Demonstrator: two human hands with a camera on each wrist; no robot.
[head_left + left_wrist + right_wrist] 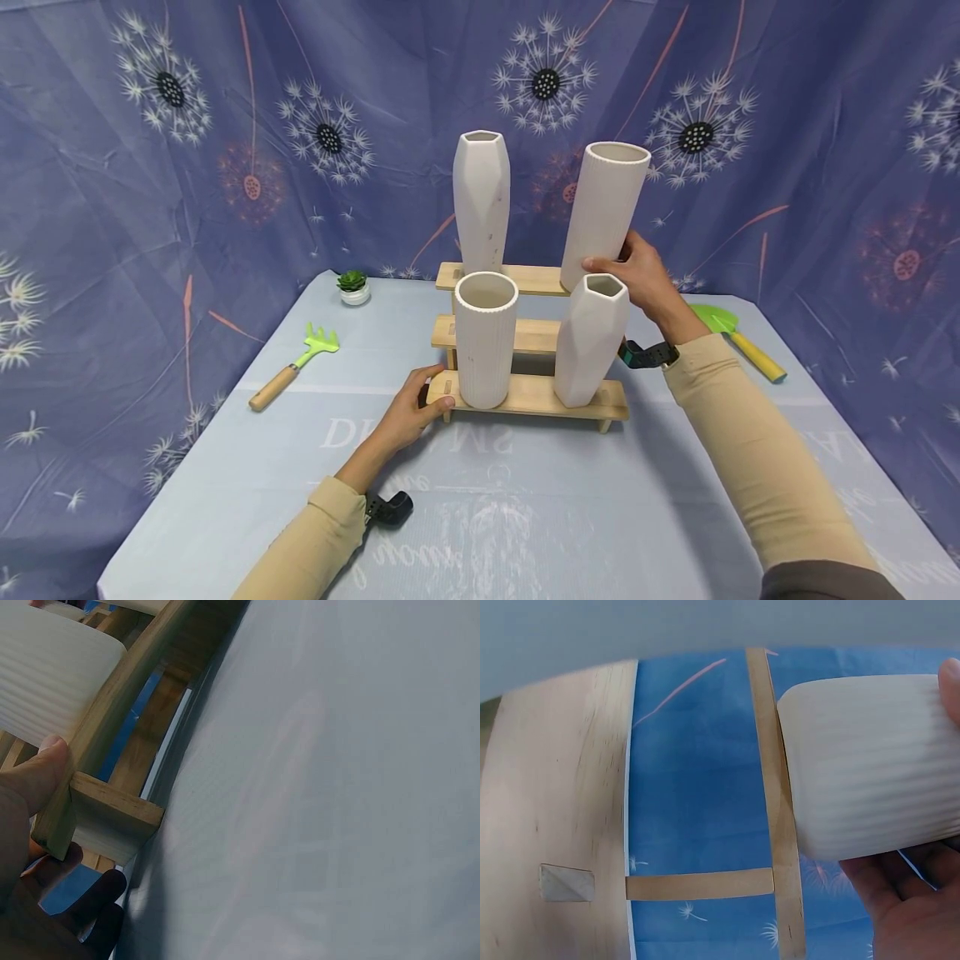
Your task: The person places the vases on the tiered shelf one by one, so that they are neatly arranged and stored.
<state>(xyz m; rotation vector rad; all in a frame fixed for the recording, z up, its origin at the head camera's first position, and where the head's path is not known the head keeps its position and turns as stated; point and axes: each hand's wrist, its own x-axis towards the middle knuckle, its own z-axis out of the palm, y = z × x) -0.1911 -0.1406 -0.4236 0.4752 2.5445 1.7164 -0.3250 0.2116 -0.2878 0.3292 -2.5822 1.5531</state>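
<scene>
My right hand (643, 273) grips a white ribbed cylindrical vase (604, 204) low on its side, at the right end of the top shelf. In the right wrist view the base of this ribbed vase (870, 765) is right at the shelf's edge. My left hand (408, 415) holds the left end of the lowest shelf of a three-step wooden stand (534, 393), thumb on top and fingers below. A tall faceted white vase (482, 196) stands at the top left. On the lowest shelf are another ribbed vase (486, 354) and a shorter faceted vase (592, 346).
Left on the table (480, 517) lie a green hand rake (296, 367) with a wooden handle and a small potted succulent (353, 287). Behind my right forearm is a green trowel (750, 346) with a yellow handle. A blue dandelion-print cloth (405, 125) hangs behind.
</scene>
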